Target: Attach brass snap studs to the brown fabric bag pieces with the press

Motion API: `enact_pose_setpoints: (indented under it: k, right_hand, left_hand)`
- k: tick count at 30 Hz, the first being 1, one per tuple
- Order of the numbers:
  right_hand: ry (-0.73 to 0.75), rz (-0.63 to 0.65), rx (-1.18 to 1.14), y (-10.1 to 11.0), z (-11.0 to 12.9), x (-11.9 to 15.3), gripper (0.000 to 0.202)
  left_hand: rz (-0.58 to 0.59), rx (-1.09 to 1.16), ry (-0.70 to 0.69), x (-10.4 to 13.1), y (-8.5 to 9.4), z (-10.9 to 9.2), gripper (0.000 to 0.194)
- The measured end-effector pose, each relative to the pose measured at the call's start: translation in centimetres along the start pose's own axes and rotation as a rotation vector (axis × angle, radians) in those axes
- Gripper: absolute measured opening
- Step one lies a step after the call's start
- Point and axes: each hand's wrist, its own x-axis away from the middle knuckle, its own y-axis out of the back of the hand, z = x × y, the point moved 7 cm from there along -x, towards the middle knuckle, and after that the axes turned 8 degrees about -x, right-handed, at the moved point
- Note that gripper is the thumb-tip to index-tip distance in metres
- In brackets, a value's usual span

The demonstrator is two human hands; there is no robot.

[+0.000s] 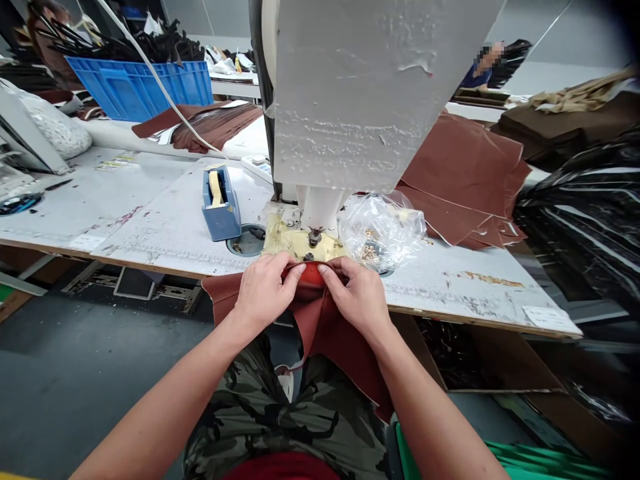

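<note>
A reddish-brown leather-like piece [345, 347] hangs over the table's front edge into my lap. My left hand [267, 287] pinches its upper edge on the left, and my right hand [357, 293] pinches it on the right. Between my two thumbs shows a bright red patch [311, 274]. Just beyond my fingertips is the small metal tip [314, 237] of a grey machine [345, 100], above a yellow-taped base [280, 237]. Right of the tip lies a clear plastic bag [383, 230] with small brass-coloured parts.
A blue tape dispenser [221, 207] stands left of the machine. Brown sheets [460, 173] are stacked at the right, near black plastic [590, 213]. A blue crate [145, 87] sits at the back left. Two people are in the background.
</note>
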Motion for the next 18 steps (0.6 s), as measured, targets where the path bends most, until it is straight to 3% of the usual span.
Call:
enact_pose_setpoints:
  k: [9,18]
  right_hand:
    - [-0.102,0.077,-0.077,-0.8,-1.5,-2.7,0.029]
    - [-0.194,0.162,-0.143,-1.5,-2.2,-3.8,0.027]
  left_hand:
    - [0.048,-0.030,0.062,-2.4,-1.6,1.4,0.024]
    - [0.092,0.060,0.113,-3.1,-2.8,2.3,0.026]
